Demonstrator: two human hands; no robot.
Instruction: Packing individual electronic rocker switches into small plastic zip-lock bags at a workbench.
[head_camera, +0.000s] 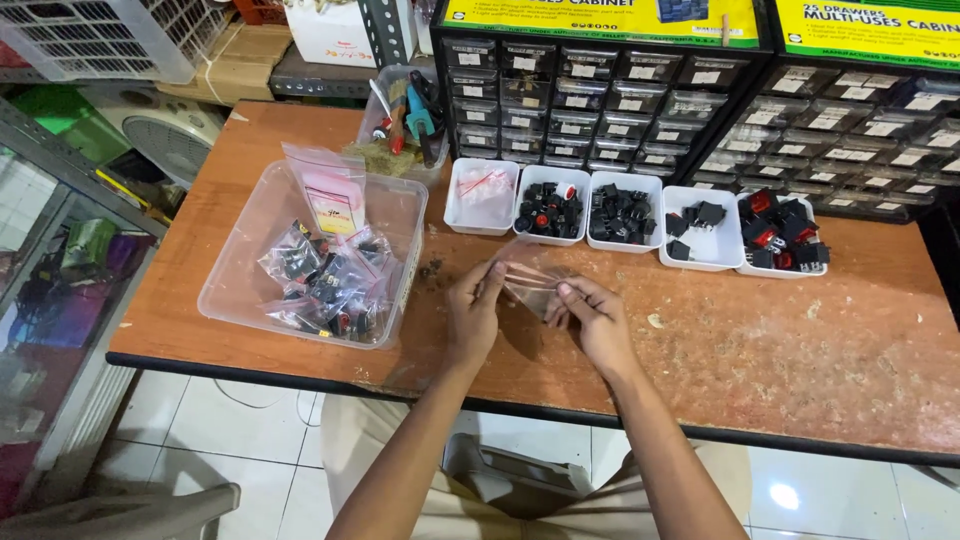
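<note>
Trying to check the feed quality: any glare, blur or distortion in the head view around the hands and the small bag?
Head view: even indoor light, soft shadows under the left hand and right hand; the clear plastic bag between them is faint and hard to read; a bright glare spot on the floor tile; the wide lens bends the drawer cabinets near the top edge.

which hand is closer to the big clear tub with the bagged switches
Left. The left hand sits just right of the clear tub, pinching one edge of a small clear bag. The right hand holds the bag's other edge, farther right of the tub.
</note>
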